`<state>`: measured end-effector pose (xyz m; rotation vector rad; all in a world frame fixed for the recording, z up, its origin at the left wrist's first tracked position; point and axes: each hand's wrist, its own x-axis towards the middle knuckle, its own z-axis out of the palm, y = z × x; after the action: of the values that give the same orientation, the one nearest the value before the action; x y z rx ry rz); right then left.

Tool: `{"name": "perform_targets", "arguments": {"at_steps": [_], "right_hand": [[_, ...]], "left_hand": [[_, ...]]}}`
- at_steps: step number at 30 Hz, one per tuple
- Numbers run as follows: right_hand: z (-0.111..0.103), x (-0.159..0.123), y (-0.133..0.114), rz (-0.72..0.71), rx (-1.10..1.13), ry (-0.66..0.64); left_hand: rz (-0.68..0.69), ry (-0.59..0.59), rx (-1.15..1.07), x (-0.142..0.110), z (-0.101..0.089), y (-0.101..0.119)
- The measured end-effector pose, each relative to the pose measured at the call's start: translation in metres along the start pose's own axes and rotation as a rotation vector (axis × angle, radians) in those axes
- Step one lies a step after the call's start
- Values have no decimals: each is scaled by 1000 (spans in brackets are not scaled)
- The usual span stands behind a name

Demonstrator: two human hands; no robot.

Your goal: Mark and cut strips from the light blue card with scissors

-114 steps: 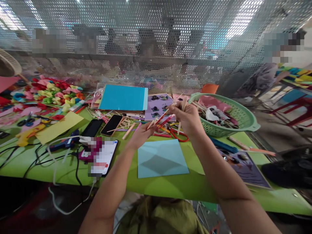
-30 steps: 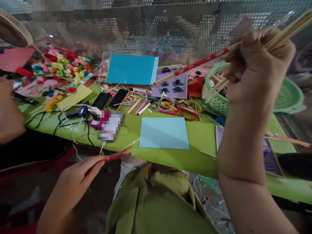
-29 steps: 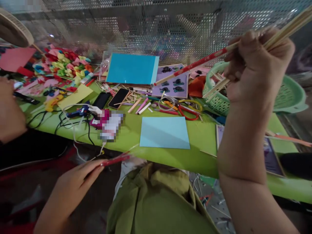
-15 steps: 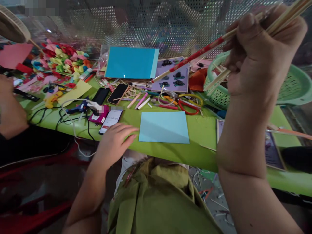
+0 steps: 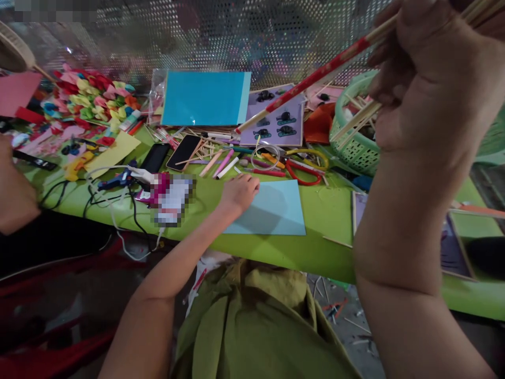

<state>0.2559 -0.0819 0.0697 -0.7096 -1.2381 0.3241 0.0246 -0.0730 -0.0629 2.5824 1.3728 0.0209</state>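
Note:
My right hand [image 5: 442,79] is raised at the upper right, its fingers wrapped round a bundle of wooden chopsticks [image 5: 331,66]. One has a red printed band and points down to the left; a few other pale ends stick out below the palm. A light blue sheet of paper [image 5: 276,210] lies flat on the green table. Over its upper left part is my left hand [image 5: 240,190], fingers curled in; whether anything is in them is hidden. Just beyond that hand lie a white marker [image 5: 228,168] and a pink marker [image 5: 223,163].
Behind are a blue sheet [image 5: 205,99], a purple board [image 5: 272,126], red-handled scissors [image 5: 303,173] and a green basket [image 5: 355,145]. Phones [image 5: 184,152], a blue glue gun [image 5: 116,178] with cables and a heap of coloured scraps [image 5: 94,100] are leftward. Another person's arm [image 5: 16,189] is at far left.
My left hand has moved right and away from me, from beside the phone onto the light blue paper, and its fingers have curled. My right hand still holds the chopsticks, slightly higher in view.

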Motion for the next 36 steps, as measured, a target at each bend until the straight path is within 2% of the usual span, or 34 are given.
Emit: {"name": "perform_targets", "arguments": {"at_steps": [4, 7, 11, 12, 15, 16, 18, 21, 22, 23, 26, 29, 32, 36], "right_hand": [[1, -1, 1, -1, 15, -6], [1, 0, 2, 2, 75, -11], [2, 1, 1, 16, 53, 4], [3, 1, 0, 26, 47, 13], [9, 0, -2, 98, 62, 18], [12, -1, -1, 129, 64, 9], [19, -4, 1, 182, 56, -21], [29, -11, 8, 251, 34, -87], [32, -14, 10, 278, 30, -114], [35, -17, 12, 304, 25, -147], [44, -28, 16, 351, -10, -246], [53, -37, 19, 348, -23, -306], [58, -39, 23, 357, -30, -321], [51, -32, 29, 347, -36, -267]], "left_hand": [[-17, 24, -76, 1, -1, -2], [-43, 65, -243, -15, -15, -9], [-29, 121, -364, -76, -50, -29], [1, 88, -365, -95, -59, -37], [133, -104, -299, -147, -83, -60], [107, -38, -263, -160, -90, -66], [-6, 199, -227, -172, -99, -73], [-192, 519, -271, -161, -106, -66], [-191, 566, -301, -151, -107, -60], [-161, 572, -330, -137, -105, -54], [19, 477, -426, -92, -94, -35], [93, 397, -523, -55, -78, -21], [66, 374, -608, -36, -68, -22], [-172, 482, -579, -25, -67, -48]]}}
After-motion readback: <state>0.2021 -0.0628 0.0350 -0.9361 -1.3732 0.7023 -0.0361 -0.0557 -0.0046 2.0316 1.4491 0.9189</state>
